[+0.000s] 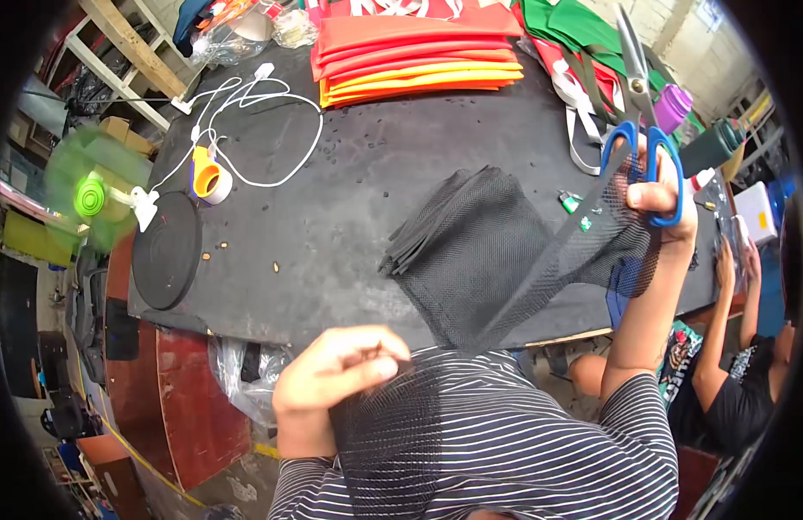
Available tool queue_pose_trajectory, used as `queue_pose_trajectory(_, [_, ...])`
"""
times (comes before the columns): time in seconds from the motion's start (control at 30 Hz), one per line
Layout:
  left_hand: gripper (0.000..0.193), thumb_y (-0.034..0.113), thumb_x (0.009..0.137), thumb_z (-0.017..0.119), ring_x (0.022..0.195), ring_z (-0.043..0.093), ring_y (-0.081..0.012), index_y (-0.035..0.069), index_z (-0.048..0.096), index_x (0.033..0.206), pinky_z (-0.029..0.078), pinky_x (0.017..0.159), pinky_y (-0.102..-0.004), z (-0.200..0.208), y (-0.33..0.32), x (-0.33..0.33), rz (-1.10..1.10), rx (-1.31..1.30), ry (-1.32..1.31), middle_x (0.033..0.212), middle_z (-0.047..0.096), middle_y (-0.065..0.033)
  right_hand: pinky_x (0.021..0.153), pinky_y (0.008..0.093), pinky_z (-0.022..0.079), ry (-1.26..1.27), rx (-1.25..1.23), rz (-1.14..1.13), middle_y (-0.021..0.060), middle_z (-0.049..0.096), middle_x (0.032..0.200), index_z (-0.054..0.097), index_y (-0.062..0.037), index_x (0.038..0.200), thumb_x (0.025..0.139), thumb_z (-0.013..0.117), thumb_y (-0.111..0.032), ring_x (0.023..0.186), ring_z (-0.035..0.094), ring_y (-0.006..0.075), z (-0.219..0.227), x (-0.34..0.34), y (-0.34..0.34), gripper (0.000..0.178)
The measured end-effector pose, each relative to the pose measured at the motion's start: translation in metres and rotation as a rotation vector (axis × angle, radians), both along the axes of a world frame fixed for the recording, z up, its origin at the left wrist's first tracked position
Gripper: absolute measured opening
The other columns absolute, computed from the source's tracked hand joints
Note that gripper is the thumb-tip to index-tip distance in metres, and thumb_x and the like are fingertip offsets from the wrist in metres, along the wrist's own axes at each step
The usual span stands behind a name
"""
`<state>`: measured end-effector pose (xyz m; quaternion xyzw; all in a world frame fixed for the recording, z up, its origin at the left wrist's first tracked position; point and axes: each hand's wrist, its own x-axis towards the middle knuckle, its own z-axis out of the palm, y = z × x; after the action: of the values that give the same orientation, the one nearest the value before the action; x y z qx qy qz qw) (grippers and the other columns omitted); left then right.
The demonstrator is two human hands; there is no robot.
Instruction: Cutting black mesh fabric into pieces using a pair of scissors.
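My right hand [666,195] is raised at the right of the table, wrapped round the blue handles of large scissors [637,87], whose blades point up. Black mesh fabric [583,238] is also caught at that hand and stretches down toward the table's front edge. My left hand [341,368] is in front of that edge with its fingers closed. A sheet of black mesh [388,433] hangs from its fingertips over my striped shirt. Between the hands lies a fanned pile of black mesh pieces [479,217], partly covered by the stretched piece.
Folded red and orange fabric [419,56] is stacked at the back. At left are a white cable [271,184], a yellow tape roll [212,180], a spinning green fan [91,196] and a black coil [167,251]. A purple bottle [672,107] stands at right, near another person's arms [722,303].
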<state>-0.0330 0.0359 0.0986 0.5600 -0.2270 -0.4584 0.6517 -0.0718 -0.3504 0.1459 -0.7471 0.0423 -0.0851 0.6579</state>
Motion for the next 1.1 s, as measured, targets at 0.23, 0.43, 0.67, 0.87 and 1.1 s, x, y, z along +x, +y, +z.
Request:
queue_pose_trajectory(0.23, [0.011, 0.009, 0.086, 0.052, 0.049, 0.038, -0.0026, 0.004, 0.053, 0.076, 0.03, 0.045, -0.018, -0.09, -0.034, 0.031, 0.507, 0.261, -0.307, 0.058, 0.044, 0.0055, 0.05, 0.0248, 0.04, 0.197, -0.726, -0.32, 0.0016, 0.053, 0.062, 0.054, -0.0024, 0.075, 0.065, 0.075, -0.027, 0.053, 0.049, 0.0092, -0.084, 0.064, -0.012, 0.034])
queue_pose_trajectory(0.43, [0.01, 0.008, 0.082, 0.057, 0.059, 0.045, -0.0041, -0.001, 0.057, 0.079, 0.037, 0.053, -0.0196, -0.117, -0.034, 0.03, 0.644, 0.244, -0.351, 0.064, 0.052, 0.003, 0.046, 0.0222, 0.04, 0.2, -0.058, -0.006, 0.0004, 0.052, 0.062, 0.053, -0.0046, 0.079, 0.072, 0.069, -0.037, 0.051, 0.051, 0.0089, -0.101, 0.024, 0.048, 0.037])
queue_pose_trajectory(0.67, [0.011, 0.011, 0.083, 0.057, 0.057, 0.045, -0.0021, 0.001, 0.062, 0.082, 0.035, 0.051, -0.0166, -0.107, -0.031, 0.034, 0.616, 0.181, 0.02, 0.068, 0.056, 0.0033, 0.054, 0.0201, 0.045, 0.618, 0.534, 0.469, 0.0012, 0.055, 0.072, 0.055, -0.0036, 0.083, 0.077, 0.066, -0.018, 0.063, 0.052, 0.007, -0.133, -0.055, 0.125, 0.02])
queue_pose_trajectory(0.87, [0.013, 0.013, 0.085, 0.055, 0.054, 0.045, -0.0021, 0.001, 0.062, 0.085, 0.034, 0.048, -0.0153, -0.103, -0.035, 0.029, 0.624, 0.092, 0.151, 0.068, 0.056, 0.0028, 0.051, 0.0191, 0.043, 0.62, 0.611, 0.488, 0.0016, 0.052, 0.068, 0.053, -0.0021, 0.082, 0.08, 0.065, -0.02, 0.055, 0.05, 0.0074, -0.144, -0.067, 0.137, 0.022])
queue_pose_trajectory(1.1, [0.015, 0.012, 0.085, 0.055, 0.057, 0.05, -0.0044, -0.001, 0.062, 0.088, 0.038, 0.051, -0.0163, -0.1, -0.038, 0.025, 0.607, 0.044, 0.231, 0.073, 0.059, -0.0003, 0.05, 0.0185, 0.043, 0.596, 0.601, 0.48, 0.0016, 0.051, 0.067, 0.053, -0.0019, 0.08, 0.081, 0.063, -0.017, 0.055, 0.05, 0.0068, -0.144, -0.05, 0.15, 0.018])
